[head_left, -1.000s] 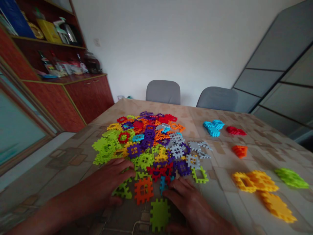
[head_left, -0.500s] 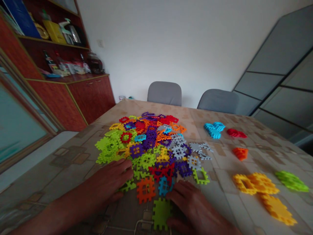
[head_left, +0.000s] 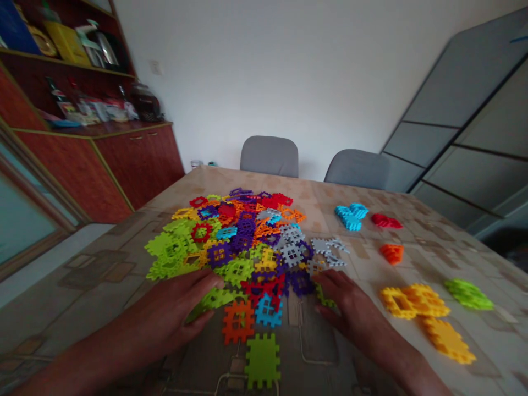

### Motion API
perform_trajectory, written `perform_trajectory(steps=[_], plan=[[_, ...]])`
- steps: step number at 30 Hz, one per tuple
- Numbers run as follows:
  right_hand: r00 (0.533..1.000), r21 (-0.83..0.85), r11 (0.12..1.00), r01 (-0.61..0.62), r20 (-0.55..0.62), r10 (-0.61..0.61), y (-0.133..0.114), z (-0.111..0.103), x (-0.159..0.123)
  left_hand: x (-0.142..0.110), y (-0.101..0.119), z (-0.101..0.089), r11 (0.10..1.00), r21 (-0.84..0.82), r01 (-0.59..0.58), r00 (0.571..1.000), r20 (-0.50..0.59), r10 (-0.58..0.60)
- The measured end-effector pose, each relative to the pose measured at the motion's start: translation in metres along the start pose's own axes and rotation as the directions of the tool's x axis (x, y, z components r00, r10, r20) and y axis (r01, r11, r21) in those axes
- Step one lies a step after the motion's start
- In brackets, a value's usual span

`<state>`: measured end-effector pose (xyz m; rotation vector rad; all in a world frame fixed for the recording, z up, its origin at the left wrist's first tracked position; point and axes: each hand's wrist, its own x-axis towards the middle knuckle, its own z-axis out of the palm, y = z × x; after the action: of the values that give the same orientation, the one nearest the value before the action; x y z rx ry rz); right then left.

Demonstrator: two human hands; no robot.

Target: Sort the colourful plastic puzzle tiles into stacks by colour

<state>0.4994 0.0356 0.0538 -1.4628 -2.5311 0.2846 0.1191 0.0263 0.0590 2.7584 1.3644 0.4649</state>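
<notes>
My left hand [head_left: 196, 300] is at the near left of a heap of plastic interlocking building pieces, its thumb and fingers closed around a light green piece [head_left: 216, 298]. My right hand [head_left: 344, 300], at the heap's right side, has fingers and thumb on a green square frame piece [head_left: 325, 297], partly hidden by the hand. Between the hands lie an orange window piece [head_left: 238, 322], a blue window piece [head_left: 268, 311] and red pieces [head_left: 266, 287]. Closest to me, a solid green square piece [head_left: 263, 360] rests flat on the table.
Sorted groups sit on the right of the table [head_left: 330, 357]: blue pieces [head_left: 350, 215], red pieces [head_left: 386, 221], orange pieces [head_left: 391, 253], yellow pieces [head_left: 449, 340] and green pieces [head_left: 469, 294]. Two grey chairs [head_left: 269, 157] stand beyond the far edge. A wooden cabinet [head_left: 138, 162] is at left.
My right hand has moved right and away from me, from beside the blue and solid green pieces to the green frame piece. The left hand stays by its green piece. The view has shifted slightly right.
</notes>
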Motion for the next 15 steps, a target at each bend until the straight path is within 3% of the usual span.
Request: perform_trajectory(steps=[5, 9, 15], plan=[[0.995, -0.077, 0.997, -0.032, -0.097, 0.024, 0.030, 0.016, -0.008, 0.004, 0.002, 0.002, 0.999, -0.001, -0.035, 0.999, 0.017, 0.035], [0.989, -0.086, 0.994, -0.062, -0.140, 0.049, 0.034, 0.025, -0.009, 0.004, -0.003, 0.005, 0.998, -0.020, -0.052, 0.999, 0.008, 0.052], [0.993, -0.034, 0.999, -0.020, -0.116, 0.016, 0.030, 0.028, -0.008, 0.007, -0.018, 0.008, 1.000, -0.010, -0.007, 0.999, -0.042, 0.007]])
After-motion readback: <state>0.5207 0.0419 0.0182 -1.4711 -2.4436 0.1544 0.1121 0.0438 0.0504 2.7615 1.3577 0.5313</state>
